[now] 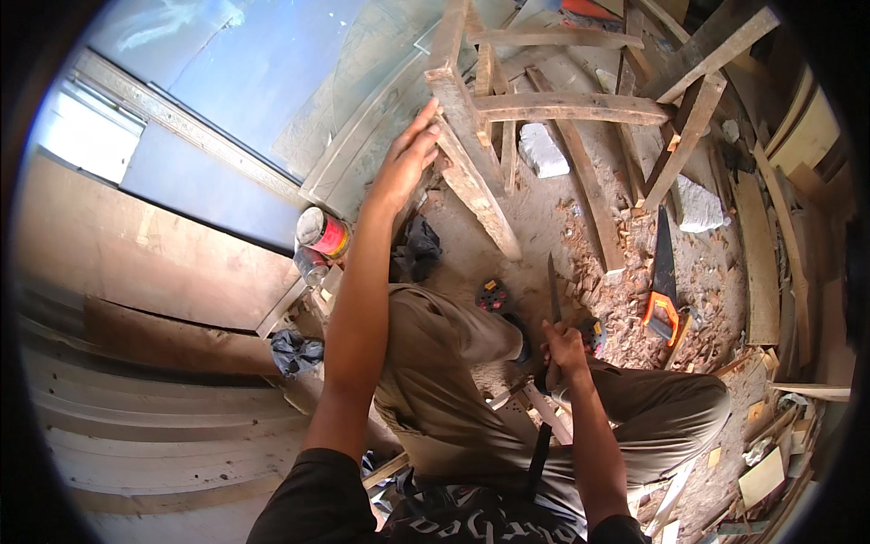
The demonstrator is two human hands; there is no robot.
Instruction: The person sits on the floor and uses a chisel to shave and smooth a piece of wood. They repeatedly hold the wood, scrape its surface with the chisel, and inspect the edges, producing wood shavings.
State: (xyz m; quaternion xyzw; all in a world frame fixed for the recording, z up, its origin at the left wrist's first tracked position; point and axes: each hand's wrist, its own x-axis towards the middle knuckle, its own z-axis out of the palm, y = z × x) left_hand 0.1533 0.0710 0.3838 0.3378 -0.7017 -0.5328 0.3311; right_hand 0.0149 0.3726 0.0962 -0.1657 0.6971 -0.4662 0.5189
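My left hand (405, 168) reaches up and forward, its fingers laid around the upper end of a wooden leg (478, 201). That leg slants down toward the floor, with a rough, pale, chipped face. It adjoins an upturned wooden frame (574, 107) of legs and crossbars. Close to my right knee, my right hand (564, 349) is closed around the handle of a knife (554, 288). Its narrow dark blade points away from me. Most of the handle is hidden by my fingers.
A handsaw (663, 281) with an orange handle lies among wood chips on the right. White blocks (542, 150) sit under the frame. At the left stand a can (323, 232) with a red label and black plastic bags (296, 352). Scrap boards (758, 263) line the right side.
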